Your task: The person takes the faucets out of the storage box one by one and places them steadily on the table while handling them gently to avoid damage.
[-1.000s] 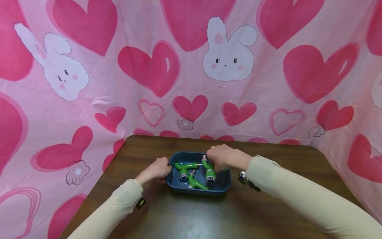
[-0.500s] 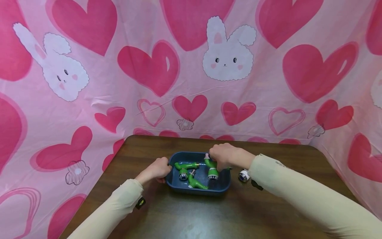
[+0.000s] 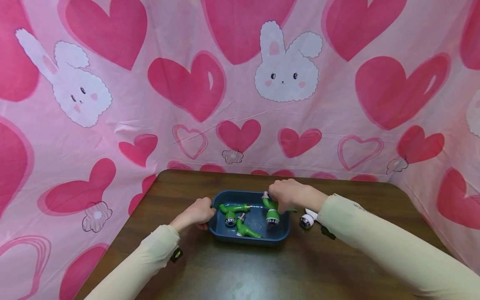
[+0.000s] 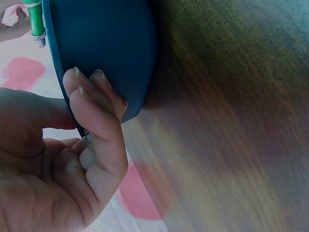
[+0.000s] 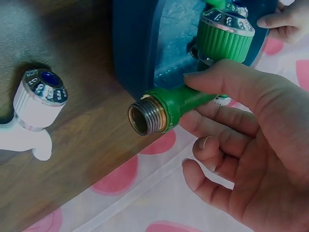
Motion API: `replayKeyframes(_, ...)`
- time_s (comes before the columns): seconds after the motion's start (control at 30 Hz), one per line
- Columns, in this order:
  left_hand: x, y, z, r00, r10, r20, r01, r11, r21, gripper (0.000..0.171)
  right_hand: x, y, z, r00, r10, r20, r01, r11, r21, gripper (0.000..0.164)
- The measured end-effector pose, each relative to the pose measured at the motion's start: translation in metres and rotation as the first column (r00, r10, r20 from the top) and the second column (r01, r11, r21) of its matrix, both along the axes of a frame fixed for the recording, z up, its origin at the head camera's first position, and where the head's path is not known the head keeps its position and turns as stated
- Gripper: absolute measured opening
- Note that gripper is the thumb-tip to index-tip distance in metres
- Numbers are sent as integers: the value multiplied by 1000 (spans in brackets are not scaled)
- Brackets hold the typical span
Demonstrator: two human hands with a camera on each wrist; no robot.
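Observation:
My left hand [image 3: 198, 211] grips the left end of a dark blue plastic basin [image 3: 249, 241], thumb inside and fingers curled against its outer wall [image 4: 104, 43] in the left wrist view. Over the basin's right end, my right hand [image 3: 290, 195] pinches a green tap [image 5: 190, 102] between thumb and fingers. The tap's threaded metal inlet points outward past the basin's edge, and its ribbed green knob [image 5: 224, 41] has a chrome top. Two more green taps lie in the basin, one at the back left [image 3: 236, 208] and another nearer the front [image 3: 248, 230].
A white tap [image 3: 307, 220] with a chrome-topped knob lies on the brown wooden table [image 3: 240, 271], just right of the basin and partly under my right forearm. Behind the table hangs a pink cloth [image 3: 330, 154] printed with hearts and rabbits.
My right hand has shifted a little to the right with the green tap, and more of the white tap shows. The left hand and the basin stay where they were.

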State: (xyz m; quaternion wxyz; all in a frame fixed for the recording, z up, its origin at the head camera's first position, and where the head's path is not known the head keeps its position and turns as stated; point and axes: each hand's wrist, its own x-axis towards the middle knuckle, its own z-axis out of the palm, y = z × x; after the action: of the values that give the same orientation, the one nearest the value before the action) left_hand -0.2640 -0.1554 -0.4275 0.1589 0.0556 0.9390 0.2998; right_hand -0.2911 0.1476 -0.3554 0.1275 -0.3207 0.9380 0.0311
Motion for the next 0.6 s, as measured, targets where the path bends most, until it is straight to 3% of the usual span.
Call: replayKeyframes(0.6,3,2,3,1000,12,2,-12,1000,-3,19,0,15,-3,1000,-14,13,14,1000,-2,37)
